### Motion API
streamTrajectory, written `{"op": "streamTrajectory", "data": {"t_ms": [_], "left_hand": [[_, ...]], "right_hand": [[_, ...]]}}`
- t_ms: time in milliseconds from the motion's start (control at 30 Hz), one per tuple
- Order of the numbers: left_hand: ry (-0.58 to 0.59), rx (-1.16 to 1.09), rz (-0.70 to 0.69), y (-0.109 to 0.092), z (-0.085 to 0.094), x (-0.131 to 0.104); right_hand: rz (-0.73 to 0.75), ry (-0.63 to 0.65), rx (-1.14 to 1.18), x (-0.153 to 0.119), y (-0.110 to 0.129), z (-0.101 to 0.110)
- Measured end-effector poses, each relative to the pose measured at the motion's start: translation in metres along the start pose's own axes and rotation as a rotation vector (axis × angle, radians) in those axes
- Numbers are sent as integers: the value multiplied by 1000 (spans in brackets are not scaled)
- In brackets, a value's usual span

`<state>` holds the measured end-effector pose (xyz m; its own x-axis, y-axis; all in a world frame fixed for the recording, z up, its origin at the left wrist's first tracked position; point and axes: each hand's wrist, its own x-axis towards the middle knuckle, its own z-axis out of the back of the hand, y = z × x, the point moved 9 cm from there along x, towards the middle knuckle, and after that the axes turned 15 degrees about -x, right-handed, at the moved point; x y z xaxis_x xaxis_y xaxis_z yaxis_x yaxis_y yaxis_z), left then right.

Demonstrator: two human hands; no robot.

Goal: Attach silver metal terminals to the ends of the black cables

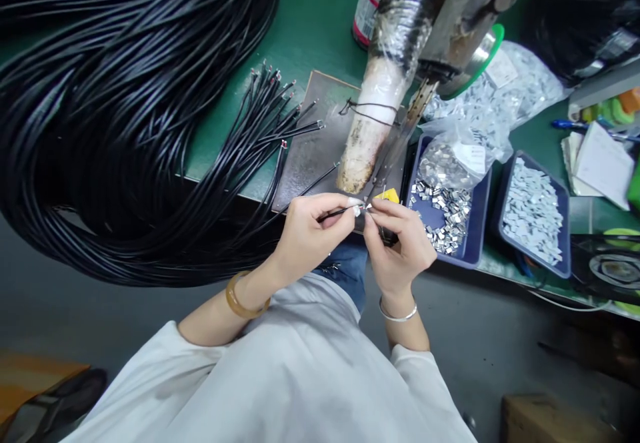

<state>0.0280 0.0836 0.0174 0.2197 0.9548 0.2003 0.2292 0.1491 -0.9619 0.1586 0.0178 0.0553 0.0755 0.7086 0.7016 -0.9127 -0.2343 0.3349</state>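
My left hand (316,230) pinches a black cable (336,214) close to its end, thumb and fingertips closed around it. Facing it, my right hand (400,240) has its fingertips closed at a small shiny metal piece (367,207) that meets the cable's end; fine detail there is too small to tell. The thin dark tip of a mounted soldering iron (387,156) comes down from above to this spot. Just behind my right fingers is a small yellow item (388,195), partly hidden. Under the iron lies a dark board (320,100).
A large bundle of black cables (125,96) covers the left, its stripped ends fanning onto the board. A wrapped fume hose (373,110) hangs overhead. Right of my hands stand a blue tray (473,243) of metal pieces and another tray (564,256) of pale pieces. Behind are plastic bags (530,83).
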Motion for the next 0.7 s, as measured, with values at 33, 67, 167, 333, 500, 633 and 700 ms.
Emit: {"op": "streamTrajectory", "data": {"t_ms": [33,67,167,333,500,633,700], "left_hand": [[1,24,-24,-2,0,0],[-1,49,-50,-5,0,1],[-4,95,-128,-12,2,1],[35,84,-52,-4,2,1],[29,-38,126,12,3,-1],[58,-149,249,19,-1,-5],[89,-139,248,18,-4,-8]], "right_hand": [[-2,0,0,1,0,0],[-4,0,1,1,1,1],[11,8,-10,2,3,2],[97,30,-61,-3,8,1],[102,37,-54,-6,6,0],[-89,97,82,-2,-10,3],[-130,89,67,-1,-12,11]]}}
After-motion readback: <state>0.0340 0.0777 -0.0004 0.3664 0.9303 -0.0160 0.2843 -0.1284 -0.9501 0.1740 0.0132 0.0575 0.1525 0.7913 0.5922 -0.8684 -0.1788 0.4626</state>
